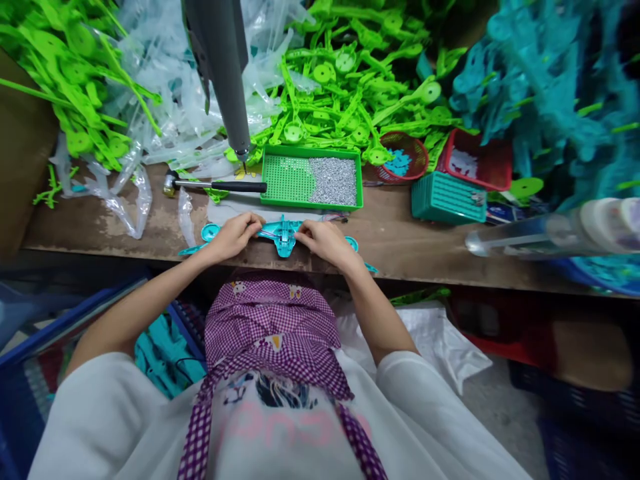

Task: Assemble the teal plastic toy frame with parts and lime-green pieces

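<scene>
A long teal plastic part (281, 235) with round ends lies across the near edge of the wooden bench (400, 240). My left hand (233, 235) is closed on its left side, fingers pinched over the top. My right hand (325, 240) is closed on its right side. Both hands press the part's middle section together. Just behind it stands a green tray (287, 179) half filled with small silver screws (333, 180). A grey powered screwdriver (223, 73) hangs down above the tray's left corner.
Heaps of bright green parts (350, 87) and clear bags (165, 113) fill the back of the bench. Teal parts (550, 87) pile up at the right. A hammer (215, 185), a round red basket (403, 157), a red bin (477, 160) and a teal basket (447, 198) sit nearby.
</scene>
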Tool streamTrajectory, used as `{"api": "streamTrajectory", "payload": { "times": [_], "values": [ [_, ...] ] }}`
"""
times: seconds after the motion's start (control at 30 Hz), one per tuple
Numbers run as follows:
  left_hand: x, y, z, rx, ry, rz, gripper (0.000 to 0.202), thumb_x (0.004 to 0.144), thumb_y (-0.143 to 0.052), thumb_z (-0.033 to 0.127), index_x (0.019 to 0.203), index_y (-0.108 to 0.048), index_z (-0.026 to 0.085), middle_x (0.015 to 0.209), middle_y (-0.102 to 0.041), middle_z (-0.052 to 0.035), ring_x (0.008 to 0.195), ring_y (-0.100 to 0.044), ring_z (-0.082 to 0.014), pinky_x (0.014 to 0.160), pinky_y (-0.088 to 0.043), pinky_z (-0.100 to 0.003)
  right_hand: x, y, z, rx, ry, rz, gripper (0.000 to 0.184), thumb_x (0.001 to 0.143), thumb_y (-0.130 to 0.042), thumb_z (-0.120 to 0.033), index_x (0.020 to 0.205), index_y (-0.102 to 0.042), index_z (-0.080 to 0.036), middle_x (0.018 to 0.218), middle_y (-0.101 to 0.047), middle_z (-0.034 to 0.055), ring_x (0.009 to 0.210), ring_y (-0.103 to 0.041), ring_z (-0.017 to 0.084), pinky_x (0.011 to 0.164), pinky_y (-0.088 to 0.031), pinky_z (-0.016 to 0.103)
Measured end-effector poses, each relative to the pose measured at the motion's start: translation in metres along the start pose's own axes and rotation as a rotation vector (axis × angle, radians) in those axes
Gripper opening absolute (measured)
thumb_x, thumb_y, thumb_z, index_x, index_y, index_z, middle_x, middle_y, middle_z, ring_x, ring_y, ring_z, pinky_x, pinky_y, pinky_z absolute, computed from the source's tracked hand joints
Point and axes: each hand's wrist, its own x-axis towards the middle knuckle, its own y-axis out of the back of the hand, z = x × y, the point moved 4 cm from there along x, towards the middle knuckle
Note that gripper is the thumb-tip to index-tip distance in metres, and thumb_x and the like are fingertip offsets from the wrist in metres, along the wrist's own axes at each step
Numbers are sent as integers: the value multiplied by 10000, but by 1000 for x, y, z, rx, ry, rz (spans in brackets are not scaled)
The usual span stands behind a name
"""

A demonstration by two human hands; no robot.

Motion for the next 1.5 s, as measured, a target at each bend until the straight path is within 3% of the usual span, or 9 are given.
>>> {"api": "streamTrajectory", "payload": {
  "times": [0.13,0.3,0.5,0.77,0.93,1.13,1.27,1.4,1.5],
  "values": [
    [3,-1,1,21,-9,-19,119,872,-562,279,803,-603,191,806,-667,-43,714,-587,-163,720,-453,-307,4,3,-1,-39,-59,-19,140,870,-564,-260,855,-673,-174,616,-651,23,607,-575,160,609,-332,272],
    [7,-1,-3,21,1,-32,143,859,-593,318,807,-628,189,711,-640,-27,663,-573,-161,664,-444,-295,22,10,-13,-209,-65,-171,132,797,-624,-274,732,-687,-177,498,-597,23,587,-576,176,586,-341,279],
    [6,-2,-2,59,16,-43,190,910,-496,346,823,-554,188,746,-632,-24,687,-588,-156,671,-450,-290,35,13,-19,-237,-16,-392,240,799,-635,-338,647,-672,-157,575,-660,36,563,-608,138,577,-398,252],
    [4,-2,8,169,-53,-114,192,895,-516,355,832,-586,188,775,-633,-20,720,-562,-153,695,-450,-287,39,10,-28,-416,-47,-352,245,787,-626,-349,835,-726,-130,734,-724,115,777,-676,235,654,-449,302],
    [0,0,3,188,-95,59,170,907,-505,325,830,-573,190,740,-627,-15,697,-583,-153,690,-466,-287,34,7,-20,-282,-15,-366,183,788,-605,-310,850,-704,-170,661,-696,57,697,-647,192,630,-399,273],
    [-10,55,-1,204,7,599,181,934,-489,354,870,-550,197,717,-604,4,638,-591,-129,629,-465,-251,30,9,-7,-188,60,-233,172,822,-612,-349,842,-670,-188,813,-701,55,733,-612,181,614,-342,273],
    [-49,86,-4,305,73,830,209,946,-473,373,886,-556,191,773,-601,-9,706,-614,-144,723,-492,-281,16,9,-4,-11,103,-182,213,821,-658,-346,961,-647,-186,832,-679,38,732,-609,175,654,-401,281],
    [-94,80,-22,446,143,918,206,903,-533,375,841,-575,184,800,-615,-34,808,-632,-195,827,-495,-344,-22,21,-3,131,229,229,191,906,-551,-332,1041,-621,-216,1150,-626,88,1064,-601,224,913,-459,379],
    [-103,70,-36,331,185,941,167,906,-531,343,857,-553,185,862,-640,-47,852,-656,-191,837,-514,-338,-50,23,16,157,153,528,296,951,-453,-431,1129,-594,-240,1254,-576,106,1224,-529,241,1039,-413,435]
  ]
}}
